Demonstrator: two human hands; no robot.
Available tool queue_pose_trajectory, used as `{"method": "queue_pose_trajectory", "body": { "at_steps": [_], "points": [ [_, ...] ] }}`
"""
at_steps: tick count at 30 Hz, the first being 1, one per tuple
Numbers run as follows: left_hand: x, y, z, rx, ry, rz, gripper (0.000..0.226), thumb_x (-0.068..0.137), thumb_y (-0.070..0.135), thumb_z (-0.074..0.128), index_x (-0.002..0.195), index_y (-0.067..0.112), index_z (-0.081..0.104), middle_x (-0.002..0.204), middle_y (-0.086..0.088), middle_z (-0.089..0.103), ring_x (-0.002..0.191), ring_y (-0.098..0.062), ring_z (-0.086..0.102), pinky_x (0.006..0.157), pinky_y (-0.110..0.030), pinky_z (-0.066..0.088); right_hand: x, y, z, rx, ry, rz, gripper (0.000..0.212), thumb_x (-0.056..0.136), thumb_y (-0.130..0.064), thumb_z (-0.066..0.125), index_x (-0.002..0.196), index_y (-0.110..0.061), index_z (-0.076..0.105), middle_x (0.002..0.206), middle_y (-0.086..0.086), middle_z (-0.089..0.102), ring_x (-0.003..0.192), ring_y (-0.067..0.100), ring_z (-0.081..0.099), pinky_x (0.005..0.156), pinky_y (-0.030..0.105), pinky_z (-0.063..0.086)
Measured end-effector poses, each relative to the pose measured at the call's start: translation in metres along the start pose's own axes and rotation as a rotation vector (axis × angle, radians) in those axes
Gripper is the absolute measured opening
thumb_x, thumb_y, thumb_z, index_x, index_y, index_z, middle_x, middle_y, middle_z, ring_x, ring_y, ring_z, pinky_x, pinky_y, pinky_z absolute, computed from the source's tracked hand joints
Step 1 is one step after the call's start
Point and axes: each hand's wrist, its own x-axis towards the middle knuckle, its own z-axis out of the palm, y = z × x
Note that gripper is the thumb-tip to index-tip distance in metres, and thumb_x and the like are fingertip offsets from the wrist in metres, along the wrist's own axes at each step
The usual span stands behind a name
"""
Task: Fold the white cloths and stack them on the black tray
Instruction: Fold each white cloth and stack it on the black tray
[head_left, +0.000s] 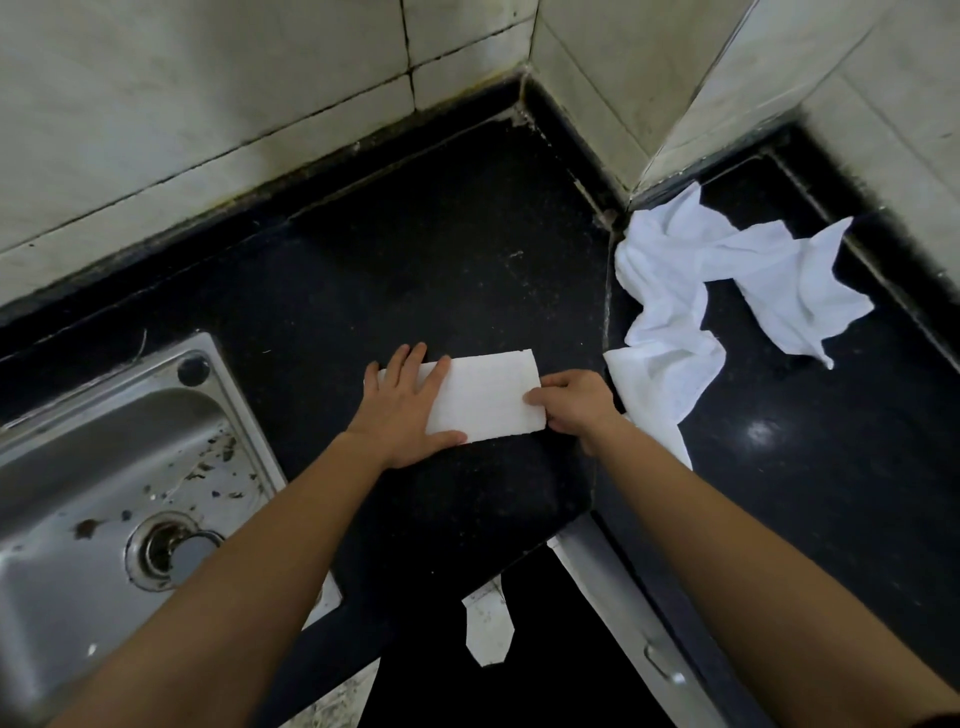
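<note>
A folded white cloth (488, 397) lies as a flat rectangle on the black counter (415, 270). My left hand (408, 410) presses flat on its left part, fingers spread. My right hand (571, 402) pinches the cloth's right edge with curled fingers. To the right, a heap of crumpled white cloths (717, 280) lies on the counter, one of them reaching to just beside my right wrist. I cannot make out a black tray apart from the dark counter.
A stainless steel sink (119, 483) with a drain sits at the left. Tiled walls (260, 93) close the back, and a tiled corner juts out at the upper right. Below the counter's front edge, a drawer handle (657, 662) shows.
</note>
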Motion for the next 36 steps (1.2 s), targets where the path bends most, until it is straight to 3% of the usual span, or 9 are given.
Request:
{"method": "queue_pose_trajectory", "body": {
  "at_steps": [2, 6, 10, 13, 20, 25, 28, 32, 36],
  "points": [
    [-0.001, -0.001, 0.001, 0.015, -0.001, 0.003, 0.106, 0.081, 0.084, 0.036, 0.155, 0.027, -0.012, 0.163, -0.012, -0.013, 0.15, -0.032, -0.012, 0.119, -0.059, 0.003, 0.0, 0.001, 0.001, 0.043, 0.015, 0.048, 0.016, 0.077, -0.025, 0.081, 0.086, -0.016, 0.072, 0.094, 0.006, 0.07, 0.082, 0.021, 0.065, 0.072, 0.036, 0.059],
    [-0.002, -0.003, 0.001, 0.032, -0.004, 0.012, 0.105, 0.081, 0.085, 0.033, 0.155, 0.028, -0.014, 0.163, -0.011, -0.014, 0.15, -0.031, -0.012, 0.12, -0.058, 0.002, -0.002, -0.004, 0.0, 0.104, -0.005, 0.113, 0.03, 0.074, -0.029, 0.082, 0.095, -0.009, 0.073, 0.096, 0.007, 0.073, 0.08, 0.021, 0.068, 0.048, 0.024, 0.039],
    [0.0, -0.003, 0.0, 0.032, -0.014, 0.01, 0.106, 0.08, 0.086, 0.033, 0.155, 0.029, -0.014, 0.163, -0.01, -0.015, 0.15, -0.031, -0.012, 0.119, -0.057, 0.002, -0.01, -0.015, -0.003, 0.056, -0.065, 0.169, 0.035, 0.078, -0.027, 0.081, 0.1, -0.006, 0.064, 0.08, 0.001, 0.057, 0.067, 0.014, 0.052, 0.053, 0.025, 0.036],
    [0.0, -0.003, -0.001, 0.033, -0.028, 0.011, 0.106, 0.079, 0.086, 0.033, 0.155, 0.029, -0.015, 0.163, -0.01, -0.015, 0.15, -0.031, -0.013, 0.119, -0.057, 0.002, -0.012, -0.021, -0.005, -0.022, -0.136, 0.201, 0.041, 0.077, -0.032, 0.08, 0.105, -0.007, 0.062, 0.086, 0.003, 0.056, 0.068, 0.014, 0.046, 0.057, 0.027, 0.036],
    [-0.001, -0.004, 0.001, 0.036, -0.017, 0.016, 0.105, 0.079, 0.087, 0.031, 0.154, 0.03, -0.016, 0.163, -0.01, -0.016, 0.15, -0.03, -0.013, 0.119, -0.057, 0.001, -0.013, -0.016, -0.003, 0.061, -0.175, 0.153, 0.034, 0.082, -0.028, 0.076, 0.11, -0.014, 0.066, 0.112, 0.005, 0.068, 0.1, 0.023, 0.066, 0.081, 0.038, 0.056],
    [0.0, -0.005, 0.003, 0.029, 0.0, 0.017, 0.105, 0.079, 0.087, 0.03, 0.155, 0.03, -0.014, 0.163, -0.01, -0.014, 0.15, -0.03, -0.012, 0.119, -0.057, 0.001, -0.022, -0.008, -0.005, 0.28, -0.22, 0.276, 0.044, 0.086, -0.02, 0.076, 0.121, -0.003, 0.057, 0.119, 0.017, 0.063, 0.089, 0.036, 0.072, 0.064, 0.037, 0.063],
    [-0.001, -0.005, 0.001, 0.038, -0.005, 0.018, 0.105, 0.079, 0.087, 0.031, 0.155, 0.03, -0.014, 0.163, -0.011, -0.014, 0.15, -0.03, -0.012, 0.119, -0.057, 0.001, -0.024, -0.007, -0.001, 0.464, -0.175, 0.252, 0.035, 0.085, -0.008, 0.075, 0.117, -0.001, 0.061, 0.116, 0.015, 0.066, 0.093, 0.027, 0.07, 0.071, 0.031, 0.062],
    [0.0, -0.005, 0.001, 0.042, -0.003, 0.014, 0.105, 0.079, 0.087, 0.031, 0.155, 0.03, -0.013, 0.163, -0.011, -0.014, 0.15, -0.03, -0.012, 0.119, -0.056, 0.003, -0.024, -0.005, 0.006, 0.614, -0.076, 0.245, 0.045, 0.08, 0.003, 0.076, 0.116, -0.008, 0.053, 0.108, 0.013, 0.063, 0.08, 0.015, 0.06, 0.061, 0.022, 0.052],
    [0.001, -0.007, 0.003, 0.049, 0.002, 0.022, 0.105, 0.078, 0.088, 0.03, 0.154, 0.03, -0.015, 0.163, -0.011, -0.015, 0.15, -0.03, -0.011, 0.119, -0.057, 0.003, -0.024, -0.001, -0.001, 0.522, -0.143, 0.273, 0.026, 0.08, -0.003, 0.076, 0.103, -0.009, 0.067, 0.09, 0.006, 0.066, 0.067, 0.009, 0.058, 0.052, 0.018, 0.04]
  ]
}}
